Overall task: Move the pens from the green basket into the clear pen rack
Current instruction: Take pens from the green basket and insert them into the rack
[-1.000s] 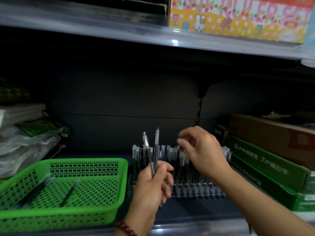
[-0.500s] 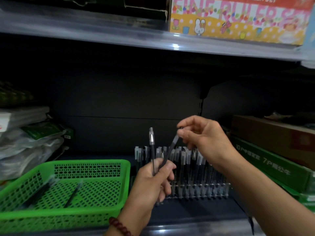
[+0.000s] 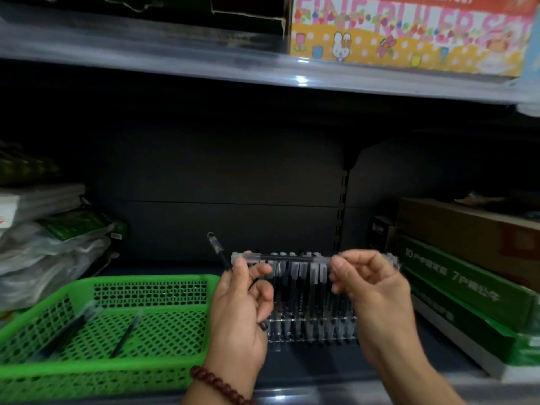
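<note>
A black pen (image 3: pixel 287 257) with a clear cap lies level between my two hands, just above the clear pen rack (image 3: pixel 312 320), which holds several upright pens. My left hand (image 3: pixel 242 305) pinches its left end and also grips a second pen (image 3: pixel 217 249) that sticks up and to the left. My right hand (image 3: pixel 371 285) pinches the right end of the level pen. The green basket (image 3: pixel 111 372) sits at the lower left with two pens (image 3: pixel 124 337) lying on its mesh floor.
A stack of plastic-wrapped packs (image 3: pixel 49 247) lies left of the basket. Green and brown boxes (image 3: pixel 467 285) stand right of the rack. The upper shelf (image 3: pixel 204 59) overhangs, carrying a colourful ruler-set box (image 3: pixel 409 33). The shelf's front edge (image 3: pixel 321 396) runs along the bottom.
My right hand took hold of one of the two pens in my left hand and swung it from upright to level. Both hands moved a little lower, in front of the rack.
</note>
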